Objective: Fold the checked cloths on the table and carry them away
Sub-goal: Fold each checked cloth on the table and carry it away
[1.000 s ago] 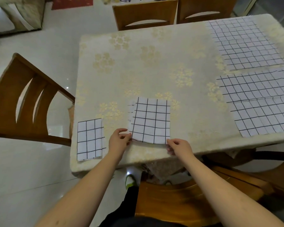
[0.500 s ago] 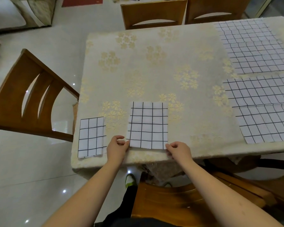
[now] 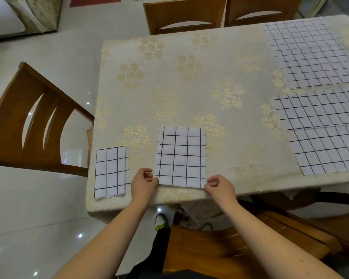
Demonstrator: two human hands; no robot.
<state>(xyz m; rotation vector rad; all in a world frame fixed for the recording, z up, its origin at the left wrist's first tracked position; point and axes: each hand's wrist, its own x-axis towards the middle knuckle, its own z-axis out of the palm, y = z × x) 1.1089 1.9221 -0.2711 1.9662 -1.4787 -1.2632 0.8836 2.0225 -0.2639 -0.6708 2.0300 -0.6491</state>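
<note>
A folded white cloth with a black check [image 3: 181, 158] lies flat near the front edge of the table [image 3: 189, 81]. My left hand [image 3: 143, 183] pinches its near left corner. Its near right corner is pinched by my right hand [image 3: 220, 187]. A smaller folded checked cloth [image 3: 110, 172] lies at the table's front left corner, just left of my left hand. Two unfolded checked cloths are spread on the right side, one far [image 3: 310, 55] and one near [image 3: 326, 131], which runs out of view at the right.
A wooden chair [image 3: 34, 121] stands left of the table and two more [image 3: 183, 15] at its far side. Another chair seat [image 3: 220, 248] is below my arms. The tablecloth has a gold flower pattern. Glossy floor tiles surround the table.
The cloth between my hands has settled flat, its layers now lined up at the left edge. Both hands stay at its near corners.
</note>
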